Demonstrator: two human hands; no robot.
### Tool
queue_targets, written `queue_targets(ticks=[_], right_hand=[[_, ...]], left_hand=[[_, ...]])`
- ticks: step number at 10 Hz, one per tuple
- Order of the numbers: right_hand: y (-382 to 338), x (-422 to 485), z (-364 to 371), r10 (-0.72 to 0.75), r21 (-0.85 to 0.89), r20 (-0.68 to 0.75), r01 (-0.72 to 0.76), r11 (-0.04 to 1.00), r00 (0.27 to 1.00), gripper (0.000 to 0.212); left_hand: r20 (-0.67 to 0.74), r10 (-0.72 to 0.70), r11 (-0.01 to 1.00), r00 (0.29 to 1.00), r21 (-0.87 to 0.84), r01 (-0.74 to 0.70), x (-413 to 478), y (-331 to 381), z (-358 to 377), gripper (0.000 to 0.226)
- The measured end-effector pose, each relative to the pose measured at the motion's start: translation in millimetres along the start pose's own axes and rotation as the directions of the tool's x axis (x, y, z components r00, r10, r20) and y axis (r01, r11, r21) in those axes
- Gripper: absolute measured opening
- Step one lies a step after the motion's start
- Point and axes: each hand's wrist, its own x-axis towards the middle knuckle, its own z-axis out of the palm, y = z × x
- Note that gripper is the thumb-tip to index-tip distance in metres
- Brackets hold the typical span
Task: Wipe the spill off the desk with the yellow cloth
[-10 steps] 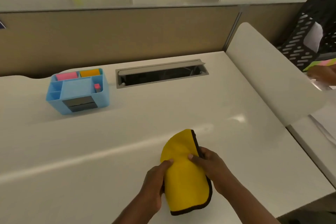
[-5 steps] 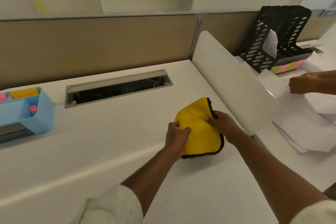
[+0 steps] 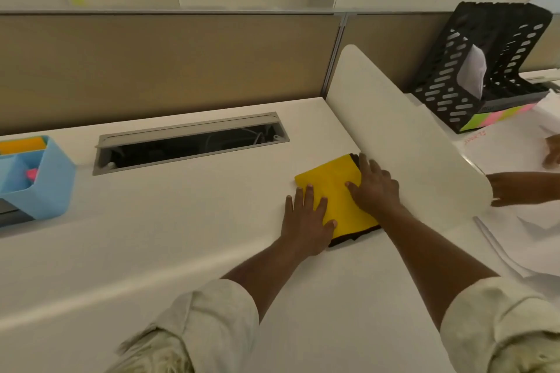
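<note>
The yellow cloth (image 3: 335, 191) with a dark border lies folded flat on the white desk (image 3: 188, 221), close to the white side divider. My left hand (image 3: 306, 222) rests flat with its fingers spread on the cloth's near-left part. On the cloth's right side my right hand (image 3: 374, 186) presses down flat, beside the divider. Neither hand grips the cloth; both lie on top of it. I see no spill on the desk.
A white curved divider (image 3: 406, 142) stands at the desk's right edge. A cable slot (image 3: 188, 142) is open at the back. A blue organiser (image 3: 33, 182) sits far left. Beyond the divider are papers, a black file rack (image 3: 472, 66) and another person's hands (image 3: 515, 188).
The cloth has been moved away from me and to the right, up to the divider, and laid flat. Both hands went from pinching it to lying flat on it.
</note>
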Motion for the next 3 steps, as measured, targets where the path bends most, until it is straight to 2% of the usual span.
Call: queue_targets(ticks=[1,2,3], right_hand=[[1,-14,29,-0.075,-0.128,0.153,0.095,0.987,0.985,0.076],[1,-19,33,-0.056,-0.14,0.175,0.081,0.987,0.983,0.075],[-10,-24,25,-0.085,-0.067,0.072,0.089,0.994,0.994,0.078]], left_hand=[[0.063,0.025,1.0,0.998,0.011,-0.025,7,-5,13,0.141],[0.083,0.048,0.999,0.995,0.016,-0.049,6,-12,8,0.139],[0.053,0.049,0.999,0.997,0.0,-0.049,-9,-28,-5,0.117]])
